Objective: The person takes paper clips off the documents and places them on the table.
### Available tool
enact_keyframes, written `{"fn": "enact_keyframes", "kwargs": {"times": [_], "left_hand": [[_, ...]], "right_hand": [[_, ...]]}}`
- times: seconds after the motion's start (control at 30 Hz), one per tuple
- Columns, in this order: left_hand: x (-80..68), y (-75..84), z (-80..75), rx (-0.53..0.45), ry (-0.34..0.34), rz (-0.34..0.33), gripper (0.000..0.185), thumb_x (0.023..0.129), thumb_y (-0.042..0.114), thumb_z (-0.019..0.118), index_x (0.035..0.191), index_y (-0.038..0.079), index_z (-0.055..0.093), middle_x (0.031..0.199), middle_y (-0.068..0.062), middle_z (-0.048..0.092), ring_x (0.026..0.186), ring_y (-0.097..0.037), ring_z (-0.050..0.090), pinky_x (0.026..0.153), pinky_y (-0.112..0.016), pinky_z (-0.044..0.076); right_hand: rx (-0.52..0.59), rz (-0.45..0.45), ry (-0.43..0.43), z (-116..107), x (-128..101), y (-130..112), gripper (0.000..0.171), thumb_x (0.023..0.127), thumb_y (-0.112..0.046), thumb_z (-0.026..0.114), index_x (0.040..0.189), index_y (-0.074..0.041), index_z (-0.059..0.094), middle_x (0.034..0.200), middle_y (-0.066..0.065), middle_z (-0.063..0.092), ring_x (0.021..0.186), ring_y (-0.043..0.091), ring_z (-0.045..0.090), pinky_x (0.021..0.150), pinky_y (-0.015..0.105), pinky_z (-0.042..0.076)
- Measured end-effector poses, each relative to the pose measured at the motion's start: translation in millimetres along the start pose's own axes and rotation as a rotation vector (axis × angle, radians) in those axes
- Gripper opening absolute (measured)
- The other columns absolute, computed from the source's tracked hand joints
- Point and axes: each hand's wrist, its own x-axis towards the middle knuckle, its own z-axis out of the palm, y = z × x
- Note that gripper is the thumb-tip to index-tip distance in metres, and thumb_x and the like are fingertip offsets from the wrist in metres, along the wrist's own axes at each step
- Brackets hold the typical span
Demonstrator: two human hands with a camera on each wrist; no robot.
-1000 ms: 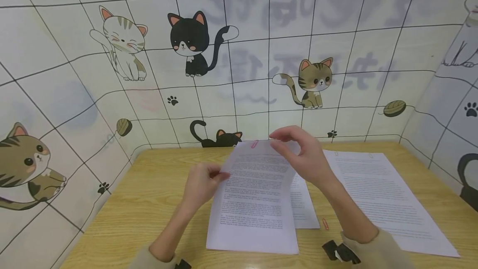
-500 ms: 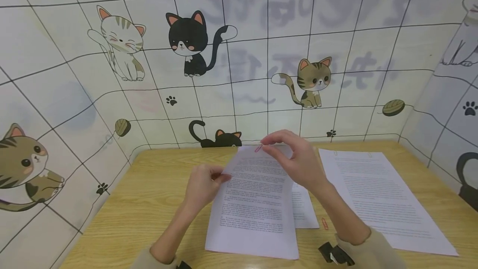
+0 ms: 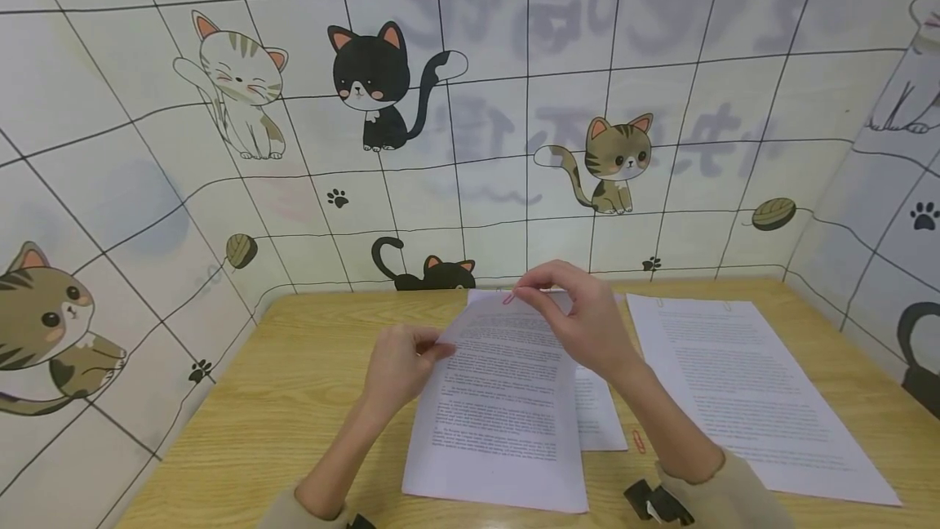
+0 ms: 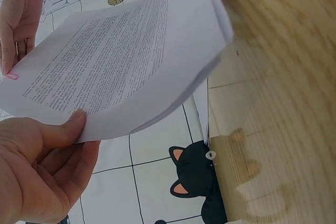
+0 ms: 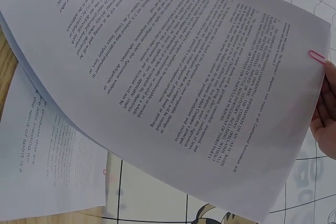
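Wooden desk [image 3: 308, 398] under cat-print wall panels [image 3: 367, 80]: a sheaf of printed pages being clipped at its top edge.

Item: sheaf of pages [image 3: 499, 398], lower end lying on the desk, upper end lifted. Left hand [image 3: 400, 366] pinches the left edge, thumb on top. Right hand [image 3: 580, 321] is curled over the top edge, fingertips at a pink paper clip [image 3: 507, 299] that sits on that edge; whether they actually pinch the clip cannot be told. Step judged: seating the clip. Next move calls for a steady left pinch while the clip is pushed fully home. Nearby: a second sheet [image 3: 598, 415] under the sheaf, a larger stack [image 3: 742, 382] to the right, a loose clip [image 3: 638, 440] on the desk.
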Motion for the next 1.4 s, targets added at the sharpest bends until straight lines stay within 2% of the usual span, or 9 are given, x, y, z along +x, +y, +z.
{"fn": "enact_keyframes", "kwargs": {"times": [0.33,0.5,0.63,0.8,0.97,1.1,1.27,1.4], "left_hand": [[-0.4,0.1,0.7,-0.022,-0.003,-0.002,0.009,0.084,-0.004,0.077,0.092,-0.001,0.080,0.081,-0.010,0.075,0.061,-0.012,0.067,0.051,-0.024,0.050],[0.6,-5.0,0.2,-0.054,-0.004,-0.033,0.009,0.084,-0.002,0.077,0.092,0.000,0.080,0.082,-0.010,0.076,0.063,-0.013,0.067,0.054,-0.025,0.052],[1.5,-10.3,-1.0,-0.090,-0.001,-0.069,0.008,0.084,-0.002,0.077,0.092,-0.001,0.080,0.082,-0.009,0.076,0.064,-0.013,0.067,0.056,-0.027,0.053],[2.6,-13.1,-3.1,-0.114,0.002,-0.086,0.007,0.084,-0.001,0.077,0.091,-0.001,0.079,0.079,-0.008,0.075,0.064,-0.013,0.067,0.056,-0.028,0.054],[4.1,-14.2,-5.3,-0.135,0.003,-0.099,0.006,0.085,-0.001,0.077,0.091,0.000,0.080,0.079,-0.007,0.075,0.064,-0.014,0.068,0.056,-0.028,0.053],[5.3,-15.6,-8.1,-0.152,0.010,-0.116,0.005,0.085,0.000,0.077,0.090,0.000,0.080,0.078,-0.007,0.075,0.066,-0.015,0.069,0.058,-0.029,0.053],[6.5,-16.4,-9.0,-0.160,0.011,-0.133,0.006,0.085,0.000,0.078,0.090,0.000,0.080,0.078,-0.006,0.075,0.067,-0.016,0.069,0.060,-0.029,0.054],[7.4,-16.9,-9.8,-0.166,0.015,-0.129,0.006,0.084,0.000,0.078,0.090,-0.001,0.080,0.079,-0.007,0.075,0.068,-0.016,0.070,0.061,-0.030,0.055]], "right_hand": [[0.015,-0.052,0.040,3,1,-1,0.017,0.086,0.007,0.075,0.096,-0.006,0.071,0.092,0.000,0.071,0.084,0.013,0.064,0.077,0.017,0.047],[0.021,0.014,0.080,-4,2,-3,0.016,0.089,0.006,0.072,0.099,-0.006,0.070,0.093,0.003,0.071,0.087,0.012,0.063,0.079,0.018,0.046],[0.074,0.071,0.111,-11,3,-5,0.014,0.091,0.005,0.070,0.101,-0.005,0.070,0.096,0.002,0.073,0.091,0.014,0.065,0.083,0.019,0.048],[0.168,0.079,0.123,-16,5,-6,0.016,0.091,0.012,0.066,0.101,0.000,0.068,0.095,0.006,0.072,0.088,0.014,0.066,0.084,0.020,0.050],[0.207,0.107,0.104,-22,4,-4,0.014,0.091,0.012,0.065,0.100,0.002,0.066,0.093,0.007,0.071,0.088,0.016,0.066,0.091,0.022,0.050],[0.189,0.140,0.075,-25,2,-2,0.010,0.093,0.009,0.065,0.101,0.002,0.066,0.093,0.007,0.071,0.089,0.017,0.067,0.093,0.022,0.049],[0.113,0.201,0.032,-30,-5,3,0.007,0.095,0.002,0.066,0.102,-0.001,0.066,0.094,0.003,0.071,0.090,0.016,0.067,0.091,0.019,0.048],[0.058,0.216,0.006,-36,-11,8,0.008,0.096,-0.001,0.067,0.103,-0.003,0.067,0.095,0.001,0.072,0.090,0.014,0.067,0.089,0.016,0.047]]}}
